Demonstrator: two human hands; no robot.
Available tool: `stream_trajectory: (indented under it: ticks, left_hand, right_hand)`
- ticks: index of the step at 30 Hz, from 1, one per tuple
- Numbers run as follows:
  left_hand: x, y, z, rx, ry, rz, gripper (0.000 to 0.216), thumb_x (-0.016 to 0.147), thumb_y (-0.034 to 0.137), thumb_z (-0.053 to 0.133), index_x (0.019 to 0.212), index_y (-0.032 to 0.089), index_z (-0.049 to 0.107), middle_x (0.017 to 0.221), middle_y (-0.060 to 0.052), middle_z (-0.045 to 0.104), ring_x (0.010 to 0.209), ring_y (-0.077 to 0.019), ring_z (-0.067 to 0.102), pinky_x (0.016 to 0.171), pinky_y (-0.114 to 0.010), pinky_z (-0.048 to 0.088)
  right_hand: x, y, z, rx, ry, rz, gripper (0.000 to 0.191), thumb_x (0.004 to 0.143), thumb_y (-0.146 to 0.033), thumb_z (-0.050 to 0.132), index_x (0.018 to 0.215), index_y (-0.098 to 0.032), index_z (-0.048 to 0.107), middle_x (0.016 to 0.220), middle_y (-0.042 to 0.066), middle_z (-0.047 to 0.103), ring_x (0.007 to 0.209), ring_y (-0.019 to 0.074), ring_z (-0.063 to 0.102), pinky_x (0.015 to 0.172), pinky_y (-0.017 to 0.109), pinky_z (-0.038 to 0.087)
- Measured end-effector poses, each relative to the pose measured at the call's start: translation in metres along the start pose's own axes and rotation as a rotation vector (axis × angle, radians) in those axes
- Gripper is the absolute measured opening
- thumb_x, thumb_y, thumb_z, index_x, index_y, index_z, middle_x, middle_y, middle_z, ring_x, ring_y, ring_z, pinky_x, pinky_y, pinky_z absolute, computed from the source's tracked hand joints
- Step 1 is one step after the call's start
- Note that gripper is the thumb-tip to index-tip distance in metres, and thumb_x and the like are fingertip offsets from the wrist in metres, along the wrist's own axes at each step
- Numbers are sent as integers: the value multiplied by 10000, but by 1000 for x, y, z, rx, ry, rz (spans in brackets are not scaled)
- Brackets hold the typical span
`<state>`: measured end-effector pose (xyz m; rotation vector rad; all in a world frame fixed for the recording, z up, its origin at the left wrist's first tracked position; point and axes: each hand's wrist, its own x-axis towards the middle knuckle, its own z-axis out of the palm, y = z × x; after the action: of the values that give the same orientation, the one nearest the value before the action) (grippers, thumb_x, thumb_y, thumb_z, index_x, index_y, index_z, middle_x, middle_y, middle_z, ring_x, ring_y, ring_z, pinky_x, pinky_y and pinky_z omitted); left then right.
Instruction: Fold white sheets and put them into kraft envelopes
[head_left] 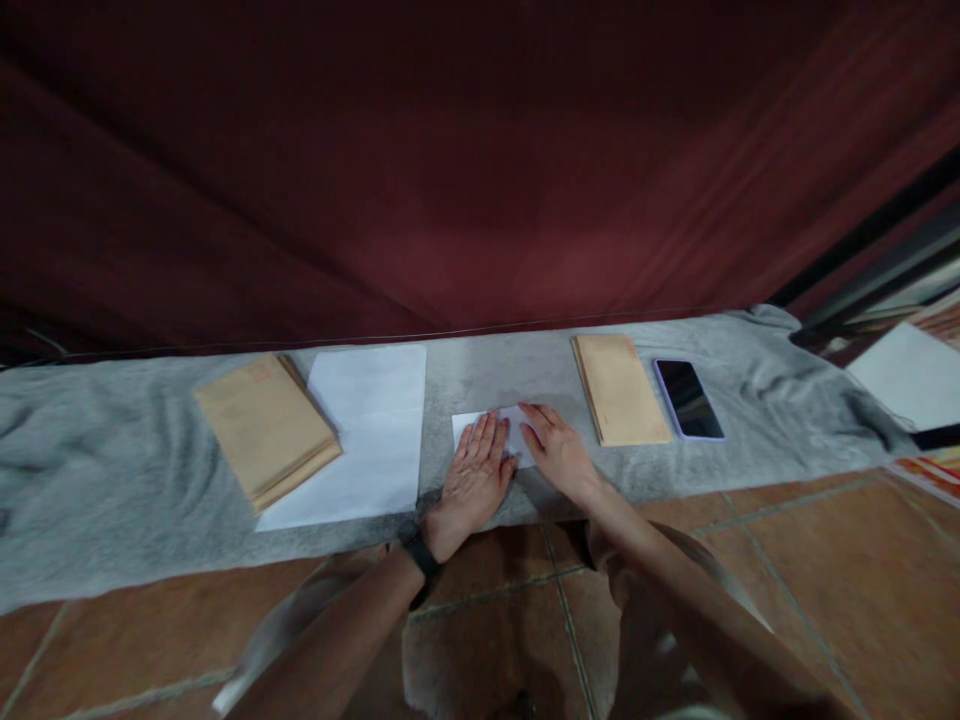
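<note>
My left hand (474, 477) lies flat, fingers stretched out, on a small folded white paper (480, 422) on the grey cloth (112, 480). My right hand (556, 447) rests beside it with its fingers flat on the same paper's right part. A black band circles my left wrist. To the left lie a large white sheet (360, 430) and a stack of brown envelopes (264, 428). To the right sit a second stack of brown envelopes (619, 388) and a dark phone (688, 398).
A dark red curtain (450, 160) hangs behind the cloth. Brown floor tiles (810, 560) lie in front. White paper (911, 372) and colourful printed material sit at the far right edge.
</note>
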<state>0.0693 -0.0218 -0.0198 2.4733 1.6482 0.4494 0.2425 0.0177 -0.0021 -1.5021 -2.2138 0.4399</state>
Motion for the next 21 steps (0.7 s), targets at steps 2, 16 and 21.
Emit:
stream_trajectory:
  ticks: [2,16,21]
  left_hand:
    - [0,0,0,6,-3,1,587,1013,320,360,1547,75,340,1614,-196,344,1543,-274,222,1248,-528,238]
    - [-15,-22,-7,40,22,-66,576,1013,319,380,1551,113,358,1639,-165,296,1543,-281,220,1257,-513,212]
    - [-18,-29,-5,33,48,-108,590,1010,347,389,1563,145,339,1637,-154,308,1536,-284,245,1249,-520,226]
  right_hand:
    - [0,-4,10,41,-53,-115,507,1064,-360,274,1517,-219,453,1490,78,552,1402,201,475,1174,408,399]
    - [-13,15,24,-250,-71,-184,556,1061,-377,361,1577,-170,331,1652,94,272,1538,242,232,1256,480,215]
    - [-13,23,22,-268,-74,-164,565,1066,-395,342,1583,-170,314,1654,101,266,1540,245,225,1254,480,211]
